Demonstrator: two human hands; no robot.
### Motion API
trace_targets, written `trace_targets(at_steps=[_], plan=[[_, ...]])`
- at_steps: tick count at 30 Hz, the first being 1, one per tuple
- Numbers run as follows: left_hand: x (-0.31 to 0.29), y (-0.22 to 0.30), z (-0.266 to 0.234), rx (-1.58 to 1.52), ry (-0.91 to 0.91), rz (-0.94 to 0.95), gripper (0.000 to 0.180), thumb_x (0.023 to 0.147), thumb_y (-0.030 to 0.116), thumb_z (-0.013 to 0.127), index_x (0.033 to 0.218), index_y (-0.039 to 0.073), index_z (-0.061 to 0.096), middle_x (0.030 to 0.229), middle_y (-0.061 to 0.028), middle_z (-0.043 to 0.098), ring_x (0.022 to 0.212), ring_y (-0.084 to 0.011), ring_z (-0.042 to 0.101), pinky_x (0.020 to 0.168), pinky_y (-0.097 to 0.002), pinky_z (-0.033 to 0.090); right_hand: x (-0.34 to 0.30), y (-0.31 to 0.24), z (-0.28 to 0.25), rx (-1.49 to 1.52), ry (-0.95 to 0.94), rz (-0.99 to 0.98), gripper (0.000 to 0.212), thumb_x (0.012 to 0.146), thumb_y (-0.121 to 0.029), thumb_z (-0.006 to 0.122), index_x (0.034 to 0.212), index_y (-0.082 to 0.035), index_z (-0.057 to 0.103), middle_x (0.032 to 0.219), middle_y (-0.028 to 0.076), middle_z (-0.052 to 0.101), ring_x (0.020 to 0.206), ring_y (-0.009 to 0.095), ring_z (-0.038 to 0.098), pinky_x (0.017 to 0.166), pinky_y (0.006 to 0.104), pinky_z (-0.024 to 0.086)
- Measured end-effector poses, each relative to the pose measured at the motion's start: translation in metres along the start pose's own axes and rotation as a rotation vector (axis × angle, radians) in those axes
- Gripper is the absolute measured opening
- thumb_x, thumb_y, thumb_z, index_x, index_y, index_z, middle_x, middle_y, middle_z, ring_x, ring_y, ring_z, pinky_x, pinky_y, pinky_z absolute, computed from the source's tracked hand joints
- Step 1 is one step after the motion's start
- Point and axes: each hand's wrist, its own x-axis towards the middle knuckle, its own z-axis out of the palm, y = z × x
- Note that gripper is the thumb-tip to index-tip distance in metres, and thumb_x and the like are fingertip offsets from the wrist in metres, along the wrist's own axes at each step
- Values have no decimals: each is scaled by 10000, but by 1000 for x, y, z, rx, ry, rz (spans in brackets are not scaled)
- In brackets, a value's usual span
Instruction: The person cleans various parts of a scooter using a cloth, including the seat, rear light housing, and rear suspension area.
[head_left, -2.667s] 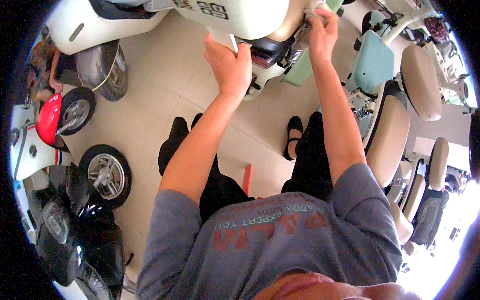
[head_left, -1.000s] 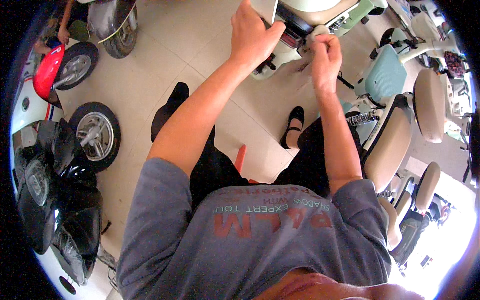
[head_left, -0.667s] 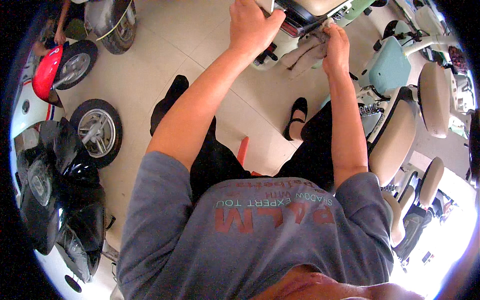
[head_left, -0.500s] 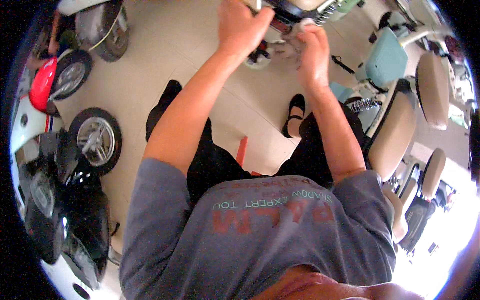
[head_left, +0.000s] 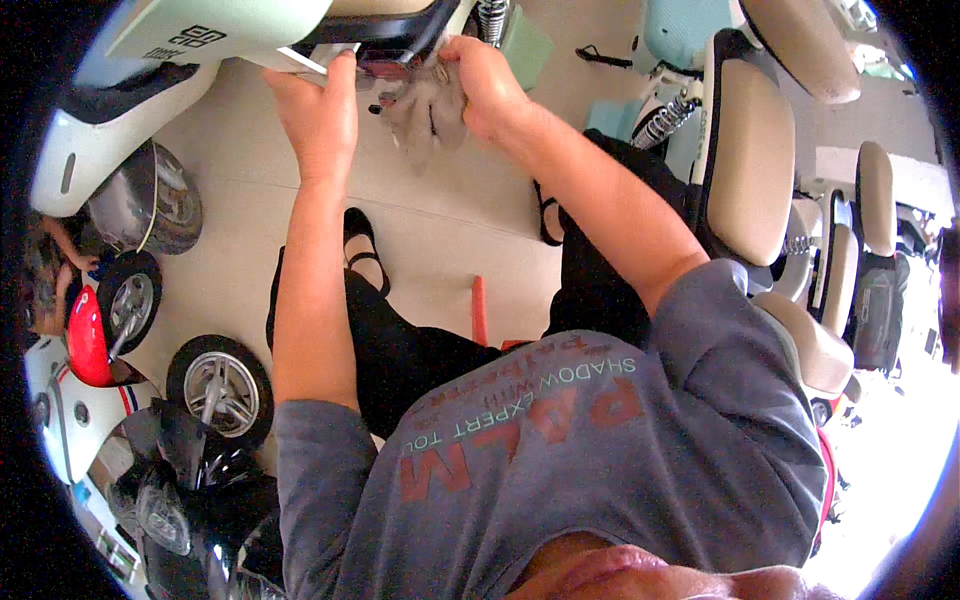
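Ahead of me is the tail of a pale green scooter (head_left: 225, 22). My left hand (head_left: 318, 118) is closed on a flat white piece (head_left: 300, 63) at its rear edge, thumb on top; the fingers behind it are hidden. A grey rag (head_left: 425, 110), blurred by motion, hangs from my right hand (head_left: 487, 88), which pinches it close to the scooter's right rear side. Between the hands sits a dark reddish tail light (head_left: 392, 68), partly behind the rag. Right of it shows a coil shock absorber (head_left: 491, 20).
Several beige-seated scooters (head_left: 750, 150) line my right side. To the left lie a wheel (head_left: 220, 392), black body panels (head_left: 190, 500) and a scooter with a red front fender (head_left: 88, 340). Another person's arm (head_left: 68, 245) shows there. Between my legs is a red bar (head_left: 479, 310).
My view has swung left, showing more of the scooter's tail. The rag in my right hand has moved and hangs spread lower. My left hand stays at the scooter's rear edge.
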Motion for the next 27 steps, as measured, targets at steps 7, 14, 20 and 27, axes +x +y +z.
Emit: trace_targets(at_steps=[7,14,20,27], plan=[[-5,17,-6,73,-28,15,490,792,243,670,1100,-84,473,1084,-207,581,999,-285,568,921,-375,414,-18,4,10,75,-72,129,583,937,-468,413,1228,35,470,1159,170,591,1090,286,564,975,459,418],[-4,-4,-1,-120,-29,-8,495,796,237,678,1125,-70,472,1093,-196,557,1030,-270,536,944,-364,390,-33,11,25,85,-238,179,657,918,-585,438,1223,-10,521,1164,161,606,1015,276,596,892,453,475],[-13,4,1,-206,-83,-79,606,856,306,644,1249,-60,363,1169,-171,502,1083,-231,494,961,-361,387,-26,14,21,23,-232,144,549,910,-521,512,1102,-14,602,1053,151,654,862,259,634,780,407,516],[-68,21,10,-813,-289,-937,647,947,568,375,1320,40,407,1256,-107,510,1142,-225,514,992,-386,401,-14,29,11,-215,-274,191,402,925,-374,570,1125,-28,612,1022,104,653,900,176,628,768,321,515]])
